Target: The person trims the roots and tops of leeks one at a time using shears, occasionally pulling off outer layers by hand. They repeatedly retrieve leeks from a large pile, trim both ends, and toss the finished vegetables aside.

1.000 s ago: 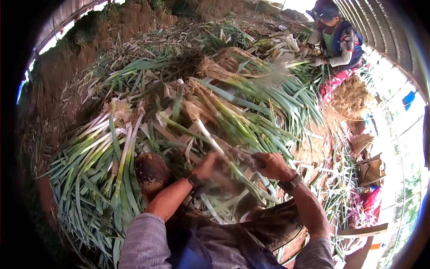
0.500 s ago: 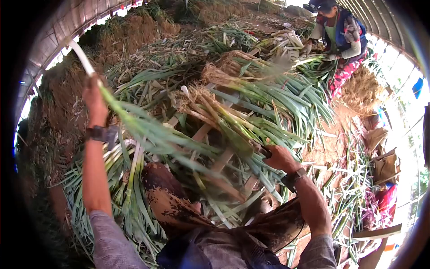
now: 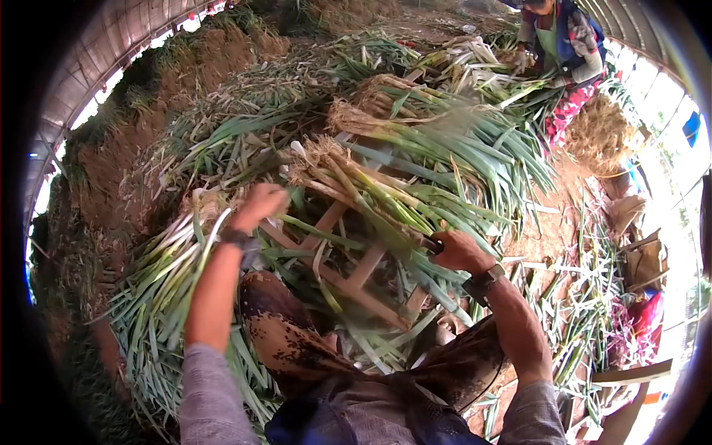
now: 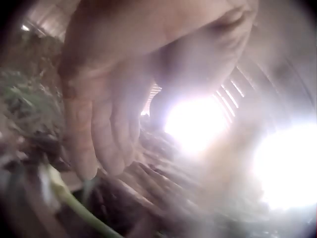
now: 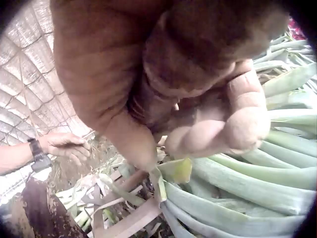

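Empty and with fingers extended, the left hand [image 3: 261, 205] [image 4: 104, 104] hovers over the near end of the leek pile, between the left heap of leeks [image 3: 167, 256] and the middle bundle [image 3: 386, 200]. In the right wrist view the same left hand [image 5: 68, 146] hangs with spread fingers. The right hand [image 3: 463, 253] [image 5: 198, 104] is beside the bundle's green leaves [image 5: 247, 181], its fingers curled round a small dark object [image 3: 429, 243], mostly hidden by the hand. A single green stalk [image 4: 79, 208] lies below the left fingertips.
A wooden frame [image 3: 363, 267] lies under the leeks, before the wearer's knees [image 3: 285, 326]. Another person [image 3: 567, 55] handles leeks at the upper right. Loose leaves [image 3: 575, 311] and a wooden board [image 3: 630, 372] are at the right.
The left hand first held a leek near the right hand, swung it out to the far left, and is now back nearer the middle without it. The right hand stays by the bundle.
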A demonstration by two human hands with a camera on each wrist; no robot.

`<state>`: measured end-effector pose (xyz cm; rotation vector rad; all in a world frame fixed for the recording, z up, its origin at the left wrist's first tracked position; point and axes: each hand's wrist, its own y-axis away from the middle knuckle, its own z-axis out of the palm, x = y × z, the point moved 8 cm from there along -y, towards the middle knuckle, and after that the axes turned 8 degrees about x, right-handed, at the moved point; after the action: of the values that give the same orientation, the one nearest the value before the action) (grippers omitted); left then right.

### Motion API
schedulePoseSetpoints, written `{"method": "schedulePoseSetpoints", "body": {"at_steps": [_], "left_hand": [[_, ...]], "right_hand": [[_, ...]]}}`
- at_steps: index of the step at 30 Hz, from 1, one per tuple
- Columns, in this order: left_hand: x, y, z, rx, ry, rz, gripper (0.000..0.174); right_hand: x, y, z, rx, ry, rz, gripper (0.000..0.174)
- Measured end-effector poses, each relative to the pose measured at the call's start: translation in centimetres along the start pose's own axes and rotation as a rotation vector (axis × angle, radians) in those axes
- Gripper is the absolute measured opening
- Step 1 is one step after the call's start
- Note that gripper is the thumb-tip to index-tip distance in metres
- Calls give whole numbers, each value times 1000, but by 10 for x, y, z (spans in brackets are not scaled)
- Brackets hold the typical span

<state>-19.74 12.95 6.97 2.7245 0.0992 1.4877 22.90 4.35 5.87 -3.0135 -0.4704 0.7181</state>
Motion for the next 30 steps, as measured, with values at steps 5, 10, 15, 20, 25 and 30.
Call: {"method": "schedulePoseSetpoints", "body": {"at_steps": [5,10,15,20,25,30], "left_hand": [[5,-15,151,-147,187,-196,38],[-13,-36,197,124,4,-12,64],[17,-28,190,170,-33,-114,61],[-19,3,253,70,565,-156,38],[-22,56,272,-9,933,-378,34],[-26,82,278,60,703,-225,33]], "right_hand": [[7,9,28,-237,98,69,30],[-5,18,-13,-62,-20,156,35],[10,33,-16,-98,8,131,35],[10,48,-35,10,28,117,30],[18,79,-11,-125,119,47,28],[19,92,-7,-119,104,108,20]]}}
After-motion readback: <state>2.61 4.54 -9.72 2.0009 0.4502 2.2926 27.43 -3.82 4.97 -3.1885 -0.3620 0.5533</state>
